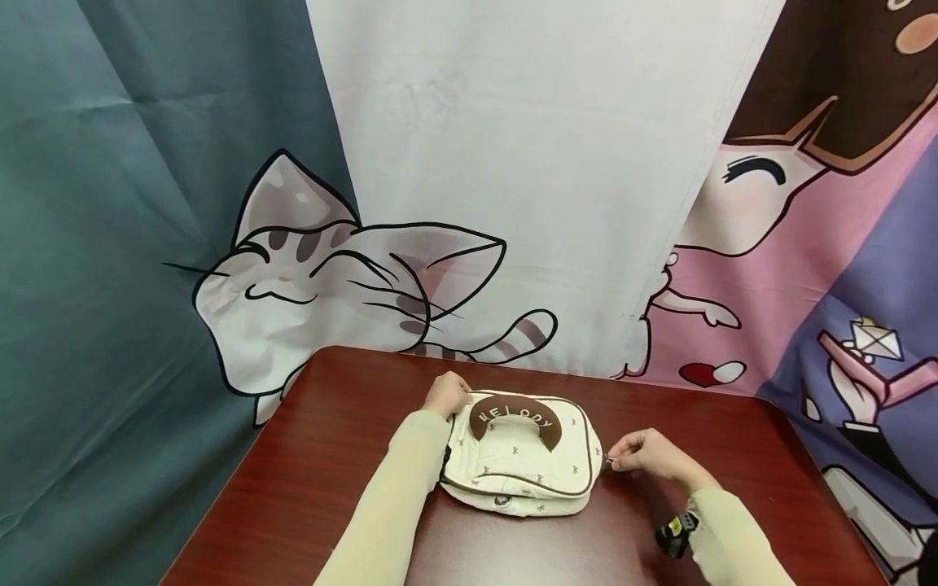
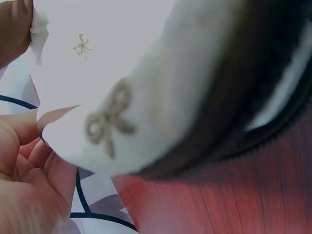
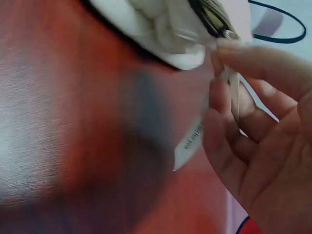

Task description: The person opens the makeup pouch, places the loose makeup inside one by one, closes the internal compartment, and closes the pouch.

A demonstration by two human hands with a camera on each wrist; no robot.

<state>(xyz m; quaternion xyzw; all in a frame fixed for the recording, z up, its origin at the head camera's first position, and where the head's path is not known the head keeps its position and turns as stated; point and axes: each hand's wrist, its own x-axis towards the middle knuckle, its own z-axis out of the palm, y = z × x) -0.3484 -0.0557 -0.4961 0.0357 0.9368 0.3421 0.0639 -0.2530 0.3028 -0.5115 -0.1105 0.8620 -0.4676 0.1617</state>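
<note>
A cream zippered bag (image 1: 513,476) with small bow prints and a brown curved MELODY patch (image 1: 515,413) lies on the table. At its far left corner, my left hand (image 1: 447,396) pinches the fabric; the left wrist view shows these fingers (image 2: 58,180) on the cloth. My right hand (image 1: 652,457) is at the bag's right side. Its thumb and fingers pinch the zipper pull (image 3: 229,73), close to a zipper stretch with a yellowish gap beside it. A pale printed ribbon tag (image 3: 187,146) hangs below those fingers.
The dark red wooden table (image 1: 322,464) has its far edge against a hanging cartoon cloth (image 1: 542,187). A small black device (image 1: 676,535) is at the right wrist. Both forearms come in from the near side, the left one alongside the bag.
</note>
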